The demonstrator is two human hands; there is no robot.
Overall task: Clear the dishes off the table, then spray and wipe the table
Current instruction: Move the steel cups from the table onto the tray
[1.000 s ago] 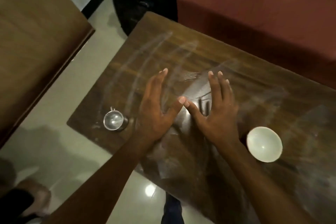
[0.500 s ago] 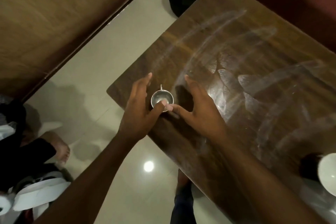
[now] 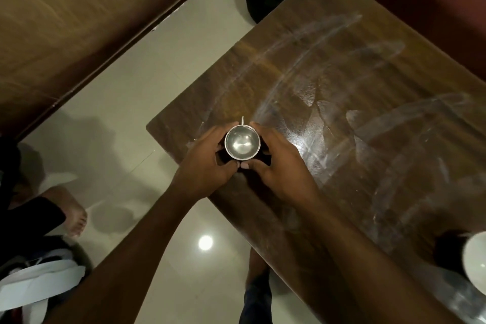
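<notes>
We are gripping the steel cup [image 3: 242, 145] between our left hand [image 3: 210, 163] and right hand [image 3: 281, 163], fingers curled round it.

I can read no text, label, brand or number anywhere in this view. The steel cup [image 3: 242, 145] between the fingers [image 3: 265, 134] shows plain metal, and the wooden table [image 3: 342, 73] beyond the fingertips carries only smeared streaks.

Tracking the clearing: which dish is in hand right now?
The steel cup, gripped between left hand and right hand at the table corner; the white bowl sits untouched.
</notes>
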